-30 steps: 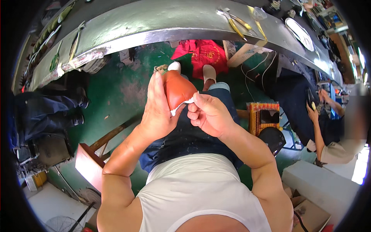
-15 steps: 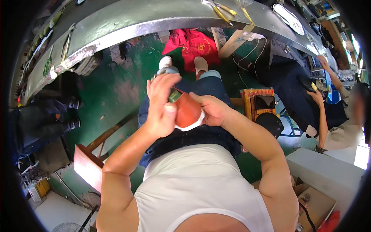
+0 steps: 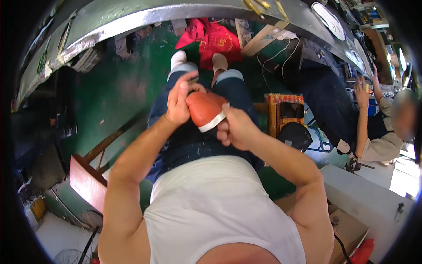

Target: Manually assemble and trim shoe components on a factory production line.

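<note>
Above my lap is an orange-brown leather shoe upper (image 3: 204, 110) with a white edge along its near side. Its rounded toe end points toward me. My right hand (image 3: 237, 127) is closed on its right side, the thumb by the white edge and the fingers curled underneath. On the other side, my left hand (image 3: 179, 103) is against the upper, its fingers bent around the far end. Something small and dark shows by those fingertips, too blurred to name. My hands hide the far opening of the upper.
A long metal-edged workbench (image 3: 145, 16) runs across the far side, with yellow-handled tools (image 3: 254, 8) and a white sole-shaped piece (image 3: 329, 21) on it. Red cloth (image 3: 220, 44) lies below. At right stand a patterned stool (image 3: 273, 116) and a co-worker (image 3: 373, 132); a wooden seat (image 3: 88, 180) is at left.
The upper has turned, so its outer leather faces up and the green inside no longer shows. My left hand has shifted toward its far end. The co-worker's arms have risen.
</note>
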Available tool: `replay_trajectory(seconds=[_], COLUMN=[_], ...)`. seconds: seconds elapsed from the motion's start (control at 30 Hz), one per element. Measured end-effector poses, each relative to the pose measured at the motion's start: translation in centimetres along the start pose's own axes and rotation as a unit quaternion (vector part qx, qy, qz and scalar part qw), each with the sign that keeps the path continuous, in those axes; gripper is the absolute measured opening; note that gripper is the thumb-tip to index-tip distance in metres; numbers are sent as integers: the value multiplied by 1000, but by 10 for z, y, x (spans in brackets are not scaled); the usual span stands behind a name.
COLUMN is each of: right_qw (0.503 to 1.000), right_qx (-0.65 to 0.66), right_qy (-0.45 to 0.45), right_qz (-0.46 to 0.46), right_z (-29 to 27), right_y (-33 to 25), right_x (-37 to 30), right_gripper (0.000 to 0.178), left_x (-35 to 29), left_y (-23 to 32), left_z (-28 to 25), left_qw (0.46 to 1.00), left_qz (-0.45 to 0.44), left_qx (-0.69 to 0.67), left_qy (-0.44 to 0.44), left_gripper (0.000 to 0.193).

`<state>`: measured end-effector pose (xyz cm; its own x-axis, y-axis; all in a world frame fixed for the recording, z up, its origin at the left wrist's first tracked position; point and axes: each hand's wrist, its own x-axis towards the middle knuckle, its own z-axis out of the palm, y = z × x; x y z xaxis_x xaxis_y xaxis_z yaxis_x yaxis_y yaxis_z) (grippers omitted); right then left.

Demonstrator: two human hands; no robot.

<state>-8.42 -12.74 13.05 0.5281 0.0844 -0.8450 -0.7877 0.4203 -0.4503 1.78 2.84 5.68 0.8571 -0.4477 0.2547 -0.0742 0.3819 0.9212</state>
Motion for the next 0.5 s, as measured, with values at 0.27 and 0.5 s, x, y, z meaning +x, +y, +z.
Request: replay_trajectory(seconds=[0.27, 0.5], right_qw=[994, 981], right_qx=[64, 190], right_qy=[-76, 17], right_qz=[-46, -24], right_z=[-13, -40], right_y=[-44, -61], right_x=[-28, 37], right_gripper=[37, 23], left_x=[75, 77], left_y=[26, -24], left_z=[22, 20], left_qw=[990, 991], left_qz=[-140, 18], left_qx=[27, 93], left_qy=[13, -97], left_gripper=[54, 62])
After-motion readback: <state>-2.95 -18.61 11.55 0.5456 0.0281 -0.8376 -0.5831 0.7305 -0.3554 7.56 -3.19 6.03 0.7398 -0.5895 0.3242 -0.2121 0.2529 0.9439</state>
